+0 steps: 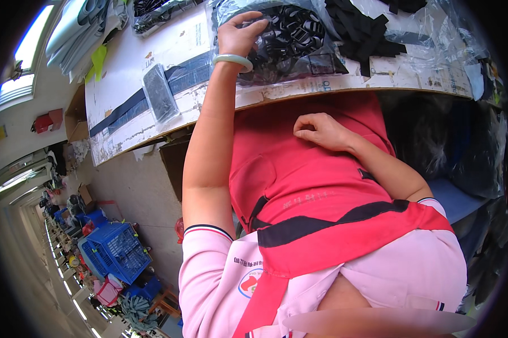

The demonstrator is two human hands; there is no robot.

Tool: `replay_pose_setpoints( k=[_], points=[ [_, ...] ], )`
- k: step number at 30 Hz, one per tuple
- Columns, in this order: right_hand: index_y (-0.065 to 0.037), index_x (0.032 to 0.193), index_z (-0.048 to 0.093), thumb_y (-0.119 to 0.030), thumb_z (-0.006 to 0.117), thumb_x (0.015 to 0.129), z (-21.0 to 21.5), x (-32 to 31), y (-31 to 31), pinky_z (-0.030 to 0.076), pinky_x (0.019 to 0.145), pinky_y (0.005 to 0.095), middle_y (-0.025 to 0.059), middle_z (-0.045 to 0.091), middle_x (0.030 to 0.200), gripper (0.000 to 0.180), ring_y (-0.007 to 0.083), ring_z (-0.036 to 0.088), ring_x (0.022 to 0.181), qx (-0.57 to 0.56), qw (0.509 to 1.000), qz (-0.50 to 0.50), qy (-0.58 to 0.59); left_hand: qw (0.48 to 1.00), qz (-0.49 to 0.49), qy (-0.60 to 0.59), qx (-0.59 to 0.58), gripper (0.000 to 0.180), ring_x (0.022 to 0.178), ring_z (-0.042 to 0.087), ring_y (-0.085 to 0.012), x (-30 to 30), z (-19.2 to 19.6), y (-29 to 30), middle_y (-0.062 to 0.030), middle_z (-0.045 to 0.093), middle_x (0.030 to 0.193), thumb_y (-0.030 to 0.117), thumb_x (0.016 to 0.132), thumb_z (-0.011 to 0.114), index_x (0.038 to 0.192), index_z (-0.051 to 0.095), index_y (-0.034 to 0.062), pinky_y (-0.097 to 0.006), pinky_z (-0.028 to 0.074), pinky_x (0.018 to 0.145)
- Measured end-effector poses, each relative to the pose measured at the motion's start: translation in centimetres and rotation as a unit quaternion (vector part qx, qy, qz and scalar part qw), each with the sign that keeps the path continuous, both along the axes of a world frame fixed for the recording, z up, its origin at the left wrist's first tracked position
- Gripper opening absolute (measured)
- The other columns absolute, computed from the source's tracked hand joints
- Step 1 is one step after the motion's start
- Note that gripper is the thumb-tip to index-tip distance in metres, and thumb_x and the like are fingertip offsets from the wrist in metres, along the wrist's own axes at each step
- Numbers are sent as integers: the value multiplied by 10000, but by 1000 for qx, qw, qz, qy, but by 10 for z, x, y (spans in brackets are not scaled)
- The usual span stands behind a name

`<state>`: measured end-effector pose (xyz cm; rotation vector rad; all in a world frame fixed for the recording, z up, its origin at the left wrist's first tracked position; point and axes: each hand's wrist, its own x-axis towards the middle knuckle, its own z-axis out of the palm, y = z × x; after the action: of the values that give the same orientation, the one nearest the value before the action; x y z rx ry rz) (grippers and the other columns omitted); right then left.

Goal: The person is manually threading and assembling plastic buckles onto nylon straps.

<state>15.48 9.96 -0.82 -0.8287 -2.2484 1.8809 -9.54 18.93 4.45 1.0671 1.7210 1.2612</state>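
My left hand, with a pale green bangle at its wrist, is over the left side of a clear plastic bag on the table. Its fingers are apart, and nothing shows between them. Inside the bag lies a heap of black plastic buckles, close beside the fingertips. My right hand is low over the red apron in my lap, below the table's edge. Its fingers curl in against the thumb; whatever they may hold is hidden.
Black strap pieces lie right of the buckle bag. A phone-like slab rests on the table at left, over a dark strap. Folded grey sheets are at the far left. A blue crate stands on the floor.
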Motion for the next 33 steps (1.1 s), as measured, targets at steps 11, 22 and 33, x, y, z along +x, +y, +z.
replay_pose_setpoints(
  k=[11,22,33],
  points=[
    [-38,1113,583,-231,606,939,56,-5,27,473,549,191,16,602,836,260,58,557,651,-107,947,-235,191,950,-57,-307,21,251,576,472,-65,44,30,-71,-5,574,778,68,848,687,1092,649,25,-195,323,439],
    [-13,906,625,-218,654,899,46,-7,-1,460,514,190,4,600,700,207,48,565,604,-98,979,-171,55,775,-90,-619,-94,465,582,517,-110,93,-54,-175,-101,566,814,448,1001,385,1129,513,19,-174,347,372],
    [16,927,638,-142,661,864,38,3,-20,481,612,256,32,613,787,172,90,571,684,146,987,-56,-17,662,-77,-736,-117,355,798,659,-295,93,-74,-202,-167,645,1007,295,999,404,1084,565,-10,-379,580,729]
  ],
)
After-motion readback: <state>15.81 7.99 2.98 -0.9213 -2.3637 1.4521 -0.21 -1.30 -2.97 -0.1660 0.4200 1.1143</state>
